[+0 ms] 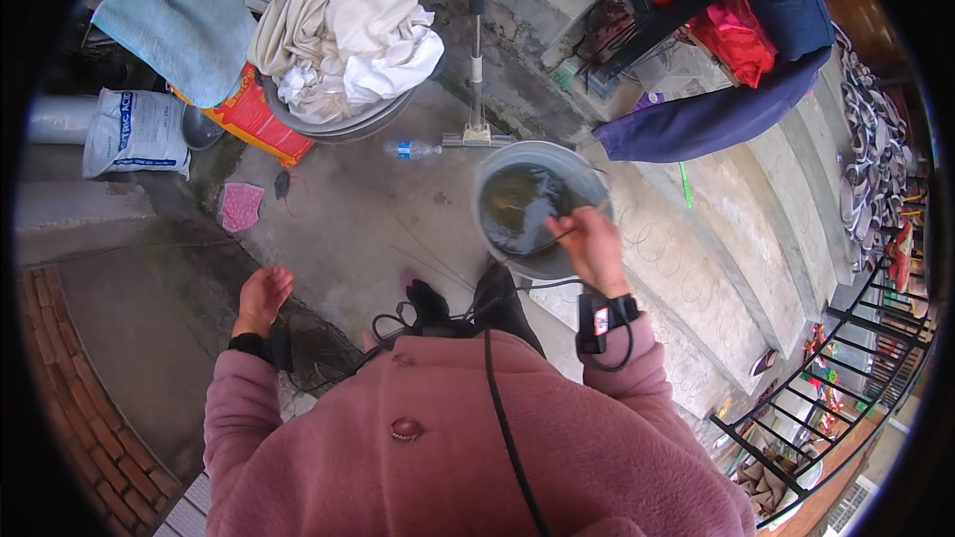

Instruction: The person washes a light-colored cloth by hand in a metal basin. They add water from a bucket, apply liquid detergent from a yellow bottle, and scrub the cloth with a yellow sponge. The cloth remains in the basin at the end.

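Observation:
A grey plastic bucket stands on the concrete floor in front of me, dark water inside it. Over its right side, my right hand has its fingers closed around the bucket's thin handle. A strapped device with a black cable sits on that wrist. My left hand hangs empty to the left, its fingers loosely bent and touching nothing. Just behind the bucket lie the head of a mop and a plastic bottle.
Piled cloth fills a basin at upper left, near a white sack and a blue towel. Concrete steps rise on the right beside a black railing. A pink cloth lies on the floor.

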Motion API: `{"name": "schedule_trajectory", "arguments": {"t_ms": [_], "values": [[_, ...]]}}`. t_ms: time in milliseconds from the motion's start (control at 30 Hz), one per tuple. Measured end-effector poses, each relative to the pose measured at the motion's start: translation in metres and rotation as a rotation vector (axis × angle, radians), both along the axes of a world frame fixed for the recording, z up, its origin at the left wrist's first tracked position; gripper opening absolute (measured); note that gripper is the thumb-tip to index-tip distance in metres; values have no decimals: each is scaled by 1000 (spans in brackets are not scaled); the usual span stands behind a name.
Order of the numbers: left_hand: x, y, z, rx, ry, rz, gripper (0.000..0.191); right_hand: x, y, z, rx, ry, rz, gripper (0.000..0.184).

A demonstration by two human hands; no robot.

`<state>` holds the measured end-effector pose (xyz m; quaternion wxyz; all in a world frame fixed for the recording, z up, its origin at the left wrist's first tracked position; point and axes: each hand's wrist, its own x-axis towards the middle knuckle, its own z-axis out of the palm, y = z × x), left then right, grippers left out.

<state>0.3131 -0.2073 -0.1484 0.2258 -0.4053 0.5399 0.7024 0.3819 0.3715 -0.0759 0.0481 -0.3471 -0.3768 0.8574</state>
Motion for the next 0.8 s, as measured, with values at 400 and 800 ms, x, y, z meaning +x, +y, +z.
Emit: {"name": "schedule_trajectory", "arguments": {"t_ms": [400,800], "values": [[-58,150,36,-133,97,-169,23,39,242,-78,17,-94,-468,10],[-135,227,46,-612,380,-307,27,103,427,-194,90,-152,-314,11]]}}
